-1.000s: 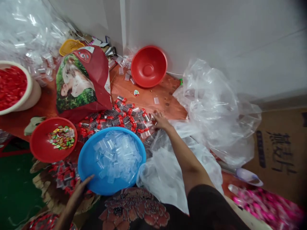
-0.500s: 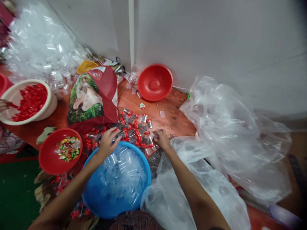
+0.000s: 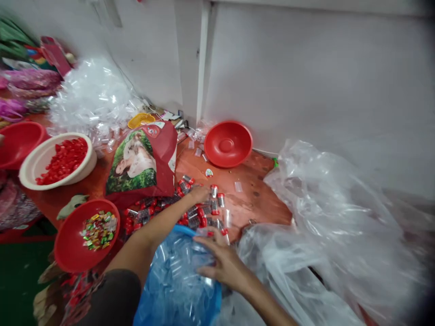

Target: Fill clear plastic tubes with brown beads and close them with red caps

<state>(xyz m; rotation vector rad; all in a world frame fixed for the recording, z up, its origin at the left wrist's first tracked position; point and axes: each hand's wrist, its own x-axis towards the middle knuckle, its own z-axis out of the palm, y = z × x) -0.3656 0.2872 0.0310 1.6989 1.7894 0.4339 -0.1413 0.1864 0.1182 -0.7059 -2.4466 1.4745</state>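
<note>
My left hand (image 3: 200, 194) reaches across the pile of small clear jars with red caps and dark contents (image 3: 194, 218); its fingers are blurred, and I cannot make out a grip. Above the right rim of the blue basin (image 3: 217, 301) is my right hand (image 3: 222, 260), its thumb and fingers spread apart. Clear plastic shows in that gap, but whether it touches the fingers is unclear. Many clear empty plastic tubes (image 3: 180, 276) fill the basin. One clear tube (image 3: 227, 218) stands on the orange tabletop (image 3: 253, 199) beside the jars.
A red bowl of shiny wrapped pieces (image 3: 68, 246) sits left of the basin. Behind are a white tub of red caps (image 3: 29, 174), a printed red bag (image 3: 165, 158) and a red bowl (image 3: 228, 144). Large clear plastic bags (image 3: 326, 194) spread at right.
My left hand has moved right and farther over the jars. My right hand has drawn back from the table to above the basin, its fingers spreading. The camera view has shifted.
</note>
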